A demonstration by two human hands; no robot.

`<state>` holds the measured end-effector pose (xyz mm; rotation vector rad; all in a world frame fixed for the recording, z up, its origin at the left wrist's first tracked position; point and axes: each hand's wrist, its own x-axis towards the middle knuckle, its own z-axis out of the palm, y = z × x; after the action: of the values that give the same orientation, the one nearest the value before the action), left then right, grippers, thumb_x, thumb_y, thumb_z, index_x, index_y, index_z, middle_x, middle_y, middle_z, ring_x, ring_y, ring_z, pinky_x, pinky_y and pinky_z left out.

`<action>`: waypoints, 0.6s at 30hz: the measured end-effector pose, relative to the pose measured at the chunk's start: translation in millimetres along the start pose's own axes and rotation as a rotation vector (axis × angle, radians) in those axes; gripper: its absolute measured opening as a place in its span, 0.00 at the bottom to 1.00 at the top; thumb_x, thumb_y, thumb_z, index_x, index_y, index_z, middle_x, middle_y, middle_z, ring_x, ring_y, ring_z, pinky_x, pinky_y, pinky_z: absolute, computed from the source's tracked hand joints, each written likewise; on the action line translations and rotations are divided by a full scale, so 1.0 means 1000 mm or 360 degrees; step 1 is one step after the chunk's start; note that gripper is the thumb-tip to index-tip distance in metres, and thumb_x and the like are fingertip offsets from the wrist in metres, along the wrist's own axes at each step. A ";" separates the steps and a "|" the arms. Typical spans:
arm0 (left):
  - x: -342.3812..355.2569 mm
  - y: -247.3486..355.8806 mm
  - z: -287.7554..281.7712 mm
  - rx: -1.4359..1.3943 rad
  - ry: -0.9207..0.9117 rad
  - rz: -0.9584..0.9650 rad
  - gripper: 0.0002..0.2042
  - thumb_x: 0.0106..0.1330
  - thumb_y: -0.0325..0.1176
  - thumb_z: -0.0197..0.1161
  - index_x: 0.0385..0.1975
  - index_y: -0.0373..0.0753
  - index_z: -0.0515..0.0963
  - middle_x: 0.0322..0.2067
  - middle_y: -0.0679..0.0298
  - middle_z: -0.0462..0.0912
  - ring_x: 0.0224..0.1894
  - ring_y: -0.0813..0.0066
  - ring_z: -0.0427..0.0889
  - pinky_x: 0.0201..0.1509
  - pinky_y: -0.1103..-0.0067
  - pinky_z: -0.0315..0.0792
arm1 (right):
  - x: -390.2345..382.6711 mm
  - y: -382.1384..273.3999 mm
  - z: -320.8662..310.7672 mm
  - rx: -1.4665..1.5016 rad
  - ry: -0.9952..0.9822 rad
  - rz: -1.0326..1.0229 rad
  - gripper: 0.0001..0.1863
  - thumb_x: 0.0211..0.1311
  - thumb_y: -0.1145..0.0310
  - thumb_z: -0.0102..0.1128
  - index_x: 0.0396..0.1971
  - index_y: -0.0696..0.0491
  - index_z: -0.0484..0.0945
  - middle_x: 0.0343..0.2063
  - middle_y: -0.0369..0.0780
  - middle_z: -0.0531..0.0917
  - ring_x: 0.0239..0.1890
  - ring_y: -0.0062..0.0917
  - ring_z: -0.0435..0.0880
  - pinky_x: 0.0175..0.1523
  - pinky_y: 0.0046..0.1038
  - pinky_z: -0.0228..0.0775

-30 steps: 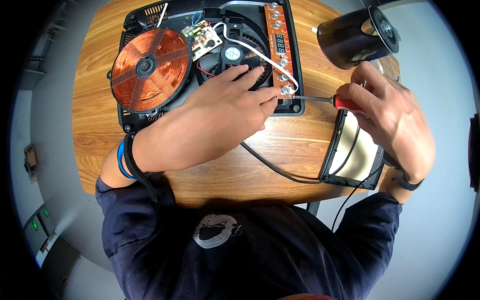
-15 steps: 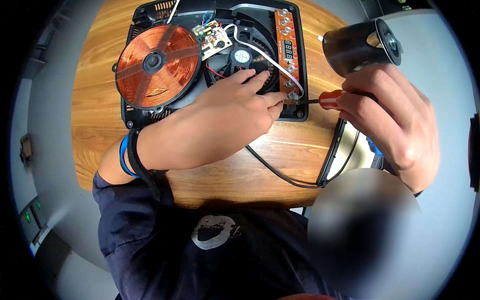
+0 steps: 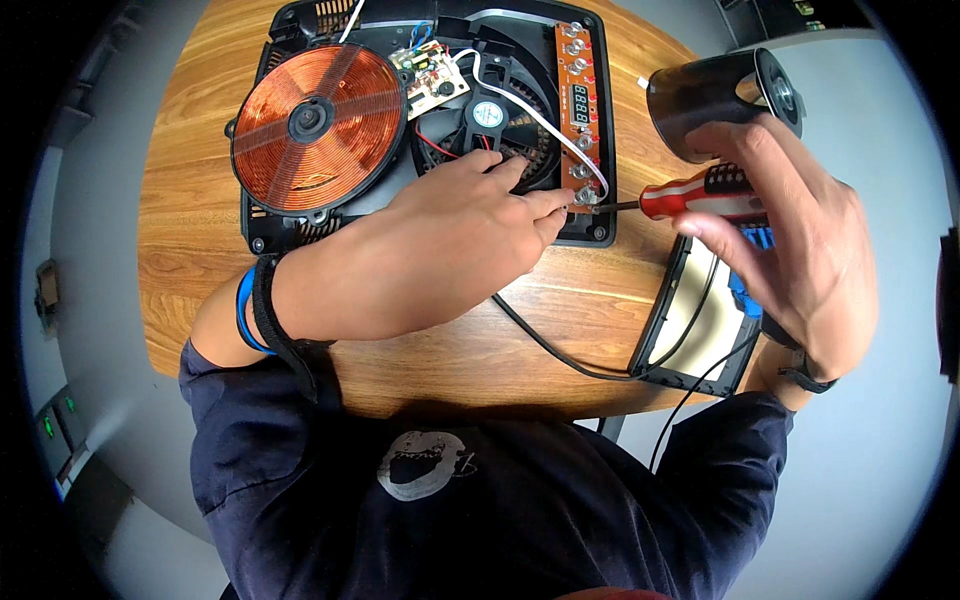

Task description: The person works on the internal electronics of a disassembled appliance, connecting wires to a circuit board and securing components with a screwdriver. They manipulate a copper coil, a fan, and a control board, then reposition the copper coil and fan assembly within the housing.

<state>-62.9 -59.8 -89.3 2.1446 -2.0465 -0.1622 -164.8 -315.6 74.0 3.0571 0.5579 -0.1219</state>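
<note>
An opened induction cooker base [image 3: 355, 235] lies on the table, with a copper coil [image 3: 275, 150] at its left and a fan [image 3: 487, 115] in the middle. My left hand [image 3: 450, 230] reaches across it. Two fingertips rest over the fan; the thumb and index finger close together at the near end of the orange circuit board [image 3: 566, 150], and what they pinch is hidden. My right hand [image 3: 805, 235] loosely holds a red and black screwdriver [image 3: 665, 200], thumb and index finger lifted off its handle. The shaft lies level, its tip by the left fingertips.
Beyond my right hand a dark cylinder [image 3: 690, 100] lies on its side. A black-framed panel [image 3: 690, 310] sits at the table's right edge, a black cable [image 3: 550, 345] running to it. A small green-yellow circuit board [image 3: 432, 80] with white wires is between coil and fan.
My right hand's fingers have spread from around the screwdriver handle, which now shows between them. The left hand keeps its place. The view has shifted slightly, and the right sleeve now shows.
</note>
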 end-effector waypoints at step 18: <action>-0.001 0.001 -0.001 0.0028 -0.0018 0.0019 0.28 0.83 0.39 0.67 0.77 0.31 0.79 0.79 0.56 0.80 0.75 0.48 0.81 0.82 0.56 0.74 | 0.000 0.014 -0.003 0.0103 0.0022 -0.0231 0.18 0.63 0.73 0.83 0.51 0.58 0.88 0.59 0.47 0.84 0.55 0.42 0.93 0.56 0.41 0.89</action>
<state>-63.9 -59.1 -88.1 2.1463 -2.0740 -0.1555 -159.9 -328.8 77.4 3.0792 0.7920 -0.1253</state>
